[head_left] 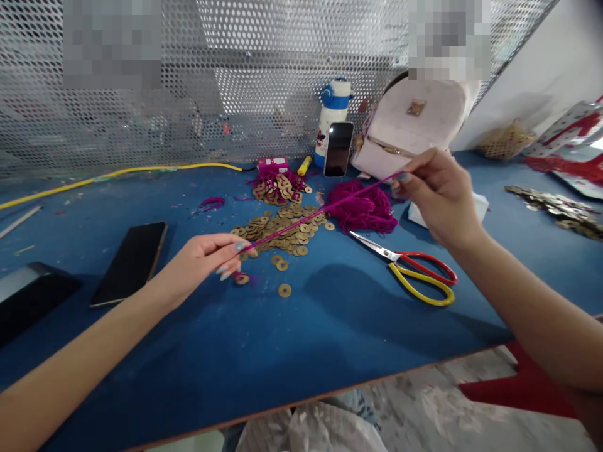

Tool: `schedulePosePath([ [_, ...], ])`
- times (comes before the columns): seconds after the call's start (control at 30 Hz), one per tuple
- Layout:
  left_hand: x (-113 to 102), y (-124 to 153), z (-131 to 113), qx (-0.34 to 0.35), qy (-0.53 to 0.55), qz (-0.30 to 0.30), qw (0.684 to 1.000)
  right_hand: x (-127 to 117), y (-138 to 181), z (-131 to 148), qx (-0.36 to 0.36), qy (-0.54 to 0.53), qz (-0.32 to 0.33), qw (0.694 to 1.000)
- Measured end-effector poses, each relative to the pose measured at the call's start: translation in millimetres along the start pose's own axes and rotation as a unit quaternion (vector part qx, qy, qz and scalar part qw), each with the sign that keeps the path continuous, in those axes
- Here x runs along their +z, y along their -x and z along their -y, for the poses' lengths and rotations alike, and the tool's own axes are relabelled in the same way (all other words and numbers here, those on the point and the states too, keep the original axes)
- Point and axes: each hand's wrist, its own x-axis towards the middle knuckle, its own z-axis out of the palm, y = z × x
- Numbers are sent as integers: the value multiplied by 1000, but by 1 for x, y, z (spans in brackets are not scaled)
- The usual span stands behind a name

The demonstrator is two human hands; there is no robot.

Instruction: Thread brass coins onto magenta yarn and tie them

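Note:
A magenta cord runs taut and slanting between my two hands, above the table. My left hand pinches its lower end; a brass-coloured coin with a hole hangs just below those fingers. My right hand is raised higher and pinches the other end. Behind the cord lies a pile of holed coins, with one loose coin nearer me. A heap of magenta cord sits left of my right hand. Scissors with red and yellow handles lie on the table below it.
Left of my left hand lies a dark phone. At the back stand a bottle, an upright phone and a pale backpack. More coins lie far right. A yellow cable crosses the back left.

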Motion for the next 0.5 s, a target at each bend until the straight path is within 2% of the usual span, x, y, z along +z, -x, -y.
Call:
schedulePosePath([
  [0.07, -9, 8, 3, -21, -11, -19, 1000, -15, 2, -8, 22, 14, -46, 999],
  [0.17, -16, 18, 6, -35, -12, -65, 997, -33, 9, -17, 34, 50, -72, 996],
  [0.23, -20, 21, 9, -39, -7, -70, 997, -42, 13, -22, 42, 72, -96, 992],
  [0.33, -23, 23, 12, -47, 12, -72, 996, -53, 20, -26, 94, 109, -123, 982],
  [0.43, -22, 26, 10, -51, 45, -91, 994, -62, 26, -29, 133, 148, -114, 973],
  [0.5, -21, 28, 8, -46, 51, -110, 992, -68, 31, -30, 153, 180, -73, 969],
])
